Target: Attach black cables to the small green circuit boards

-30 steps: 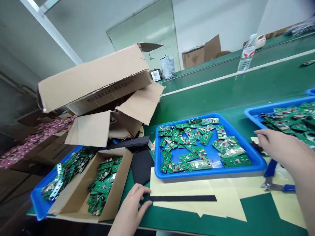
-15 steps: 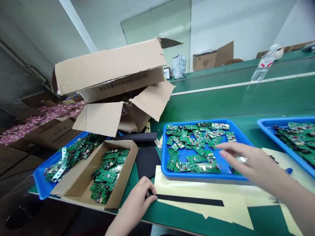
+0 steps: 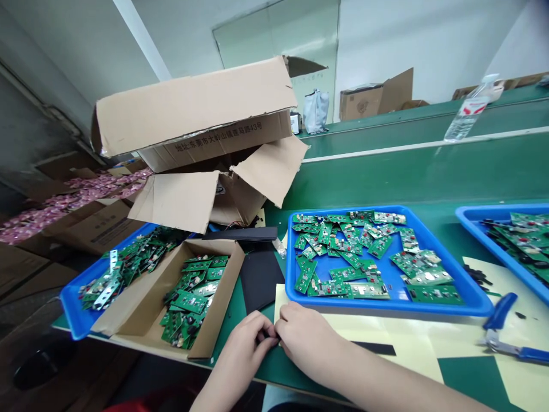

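Observation:
In the head view, my left hand [image 3: 247,343] and my right hand [image 3: 309,339] meet fingertip to fingertip at the table's front edge. A flat black strip [image 3: 378,348] runs under my right hand and shows again beyond my wrist. My left fingers pinch around its left end, which the fingers mostly hide. My right thumb and fingers are closed at the same spot; what lies between them is hidden. Yellow paper [image 3: 412,335] lies beneath the strip. Just behind my hands stands a blue tray [image 3: 386,308] with several green circuit boards [image 3: 341,273].
Nippers with blue handles [image 3: 500,329] lie at right, near small black pieces [image 3: 478,276]. Another blue tray [image 3: 465,220] holds boards. On the left are an open cardboard box [image 3: 150,297] of boards and a third blue tray [image 3: 72,320]. Black sheets [image 3: 259,274] lie between.
My right hand has moved left and down from above the middle tray to my left hand, its fingers now closed. My left hand has stayed at the strip's end.

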A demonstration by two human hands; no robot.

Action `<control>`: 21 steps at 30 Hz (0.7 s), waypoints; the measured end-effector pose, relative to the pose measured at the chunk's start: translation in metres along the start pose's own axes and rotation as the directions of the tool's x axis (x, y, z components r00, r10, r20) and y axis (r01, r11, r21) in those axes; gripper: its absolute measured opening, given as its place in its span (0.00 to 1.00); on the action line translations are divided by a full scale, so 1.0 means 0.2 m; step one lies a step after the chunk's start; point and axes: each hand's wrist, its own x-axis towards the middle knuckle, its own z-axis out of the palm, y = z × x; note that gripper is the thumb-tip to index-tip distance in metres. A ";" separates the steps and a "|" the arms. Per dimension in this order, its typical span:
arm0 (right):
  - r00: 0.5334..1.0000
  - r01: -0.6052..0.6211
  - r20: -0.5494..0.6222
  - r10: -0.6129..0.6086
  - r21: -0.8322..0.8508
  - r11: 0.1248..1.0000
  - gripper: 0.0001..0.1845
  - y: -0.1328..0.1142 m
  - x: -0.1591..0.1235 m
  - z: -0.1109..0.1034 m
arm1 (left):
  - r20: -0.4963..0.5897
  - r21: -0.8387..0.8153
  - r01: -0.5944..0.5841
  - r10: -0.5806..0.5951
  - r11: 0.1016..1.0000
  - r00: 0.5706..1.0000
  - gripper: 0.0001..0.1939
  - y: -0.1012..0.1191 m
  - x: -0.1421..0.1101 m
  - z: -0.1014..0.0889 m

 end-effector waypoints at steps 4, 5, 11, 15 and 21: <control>0.999 0.011 -0.053 -0.010 0.012 1.000 0.06 0.01 -0.01 0.06 | -0.051 -0.125 0.033 -0.039 0.992 0.998 0.04 -0.03 -0.02 0.02; 0.998 0.015 -0.065 -0.014 0.014 1.000 0.06 0.01 -0.01 0.07 | -0.061 -0.145 0.039 -0.049 0.989 0.997 0.03 -0.04 -0.02 0.02; 0.993 0.052 -0.110 -0.049 0.025 0.998 0.06 0.01 -0.02 0.09 | -0.058 -0.175 0.050 -0.061 0.983 0.996 0.01 -0.06 -0.02 0.03; 0.992 0.051 -0.116 -0.044 0.056 0.997 0.05 0.02 -0.02 0.07 | 0.003 -0.139 0.047 -0.047 0.989 0.999 0.05 -0.08 0.01 0.02; 0.995 0.026 -0.097 -0.015 0.107 0.994 0.05 0.03 -0.01 0.04 | 0.110 0.038 0.027 -0.031 0.999 0.993 0.09 -0.05 0.04 -0.01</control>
